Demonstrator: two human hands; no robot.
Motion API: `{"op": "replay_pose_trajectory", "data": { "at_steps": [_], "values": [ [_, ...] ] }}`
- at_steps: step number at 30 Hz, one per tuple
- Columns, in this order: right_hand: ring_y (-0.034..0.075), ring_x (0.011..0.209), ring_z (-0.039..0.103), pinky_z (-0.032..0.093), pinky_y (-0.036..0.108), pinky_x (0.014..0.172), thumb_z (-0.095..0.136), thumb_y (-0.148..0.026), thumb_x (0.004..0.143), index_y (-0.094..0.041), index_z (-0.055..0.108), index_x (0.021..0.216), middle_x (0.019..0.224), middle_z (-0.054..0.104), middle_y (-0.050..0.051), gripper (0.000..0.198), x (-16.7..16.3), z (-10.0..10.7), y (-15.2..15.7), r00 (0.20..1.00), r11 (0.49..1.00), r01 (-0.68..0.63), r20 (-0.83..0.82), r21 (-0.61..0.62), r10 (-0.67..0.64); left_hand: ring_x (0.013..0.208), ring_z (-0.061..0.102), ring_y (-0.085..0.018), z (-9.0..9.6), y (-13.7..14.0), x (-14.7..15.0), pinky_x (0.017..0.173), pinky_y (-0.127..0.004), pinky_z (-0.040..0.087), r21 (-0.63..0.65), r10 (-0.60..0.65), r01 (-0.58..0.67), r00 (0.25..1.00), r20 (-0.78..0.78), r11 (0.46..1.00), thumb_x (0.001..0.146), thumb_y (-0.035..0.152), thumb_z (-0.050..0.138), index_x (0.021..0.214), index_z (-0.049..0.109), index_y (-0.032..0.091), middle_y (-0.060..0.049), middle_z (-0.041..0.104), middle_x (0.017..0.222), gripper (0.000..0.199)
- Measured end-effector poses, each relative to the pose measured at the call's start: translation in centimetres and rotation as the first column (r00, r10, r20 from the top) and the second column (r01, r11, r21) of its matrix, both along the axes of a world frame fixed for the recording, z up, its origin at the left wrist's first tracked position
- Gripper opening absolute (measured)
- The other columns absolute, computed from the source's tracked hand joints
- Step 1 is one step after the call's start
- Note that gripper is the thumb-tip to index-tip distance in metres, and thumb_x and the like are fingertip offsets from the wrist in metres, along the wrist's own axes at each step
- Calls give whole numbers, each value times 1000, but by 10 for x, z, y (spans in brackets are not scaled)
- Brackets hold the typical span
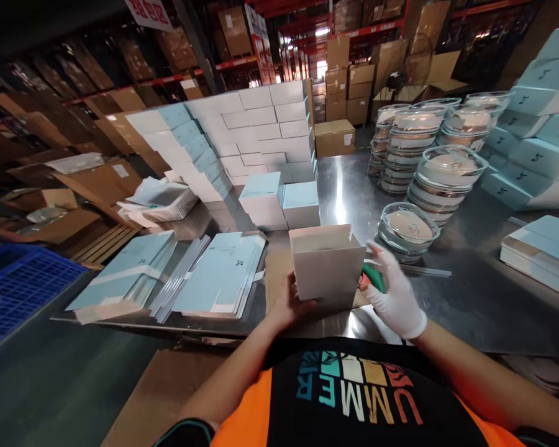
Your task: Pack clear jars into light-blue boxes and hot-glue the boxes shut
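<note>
A small white carton (328, 273) stands upright in front of me, its top flaps raised. My left hand (291, 304), bare, is wrapped round its lower left corner, fingers under the edge. On the right side of the carton, my right hand (394, 292) wears a white glove with bare fingertips. Between its thumb and fingers is a green-and-red object (373, 277), partly hidden, whose kind I cannot make out. Brown cardboard (278, 273) lies under the carton. Two light-blue-topped cartons (300, 195) sit just behind it.
Flat light-blue cartons (218, 270) and clear plastic strips (179, 276) lie to the left on the metal table (475, 310). Stacked round glass dishes (407, 223) stand at right. Finished-looking carton walls (256, 124) rise behind, with more cartons (540, 143) at far right.
</note>
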State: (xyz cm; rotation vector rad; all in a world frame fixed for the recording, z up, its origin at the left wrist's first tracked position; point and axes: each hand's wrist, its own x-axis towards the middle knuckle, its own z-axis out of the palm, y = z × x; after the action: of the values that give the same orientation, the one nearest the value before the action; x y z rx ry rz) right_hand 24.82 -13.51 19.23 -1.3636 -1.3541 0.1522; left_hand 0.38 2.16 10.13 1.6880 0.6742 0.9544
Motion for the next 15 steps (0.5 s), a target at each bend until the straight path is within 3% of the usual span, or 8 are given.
{"op": "replay_pose_trajectory", "data": {
  "at_steps": [3, 6, 7, 9, 10, 12, 15],
  "values": [
    [36, 151, 55, 43, 58, 128, 70, -76, 94, -24, 57, 155, 161, 57, 18, 81, -12, -19, 15, 981, 992, -116, -159, -44, 108, 134, 63, -38, 16, -4, 1, 115, -56, 52, 202, 81, -98, 992, 94, 974, 76, 70, 89, 145, 61, 23, -19, 64, 145, 88],
    [38, 139, 64, 55, 53, 116, 59, -85, 95, -26, 71, 133, 141, 72, 13, 72, -24, -18, 35, 921, 984, -175, -358, -23, 155, 122, 67, -35, 32, -7, 7, 115, -55, 50, 392, 33, -56, 997, 67, 918, 85, 76, 78, 110, 77, 22, -12, 74, 109, 60],
    [37, 131, 68, 59, 52, 109, 57, -82, 97, -26, 73, 125, 130, 76, 12, 64, -28, -17, 42, 907, 984, -172, -396, -36, 144, 116, 68, -34, 35, -9, 9, 112, -53, 52, 416, 25, -54, 997, 75, 908, 87, 77, 75, 103, 77, 22, -11, 73, 101, 58],
    [33, 111, 74, 63, 49, 97, 63, -69, 99, -26, 71, 116, 112, 77, 9, 47, -36, -15, 55, 899, 993, -94, -435, -73, 53, 113, 69, -32, 35, -12, 14, 105, -49, 56, 397, 70, -133, 983, 169, 908, 90, 78, 71, 115, 75, 22, -12, 73, 111, 62],
    [30, 105, 74, 63, 47, 96, 68, -59, 96, -25, 68, 118, 109, 76, 8, 40, -39, -15, 60, 895, 996, -34, -445, -79, -5, 117, 68, -32, 33, -12, 15, 103, -47, 57, 367, 108, -191, 966, 234, 911, 90, 79, 70, 129, 70, 23, -14, 71, 124, 68],
    [26, 106, 73, 61, 44, 100, 74, -42, 88, -24, 61, 128, 115, 74, 8, 46, -41, -14, 67, 882, 996, 82, -462, -41, -92, 130, 65, -34, 26, -12, 15, 107, -47, 56, 345, 137, -235, 949, 285, 909, 86, 80, 74, 145, 60, 26, -17, 63, 143, 82],
    [23, 116, 72, 59, 40, 103, 68, -35, 86, -25, 51, 145, 129, 72, 10, 63, -30, -11, 66, 898, 997, 77, -436, 11, -64, 140, 59, -38, 18, -6, 6, 120, -54, 48, 436, 80, -124, 990, 117, 891, 80, 76, 84, 132, 72, 25, -16, 71, 129, 74]
  ]
}}
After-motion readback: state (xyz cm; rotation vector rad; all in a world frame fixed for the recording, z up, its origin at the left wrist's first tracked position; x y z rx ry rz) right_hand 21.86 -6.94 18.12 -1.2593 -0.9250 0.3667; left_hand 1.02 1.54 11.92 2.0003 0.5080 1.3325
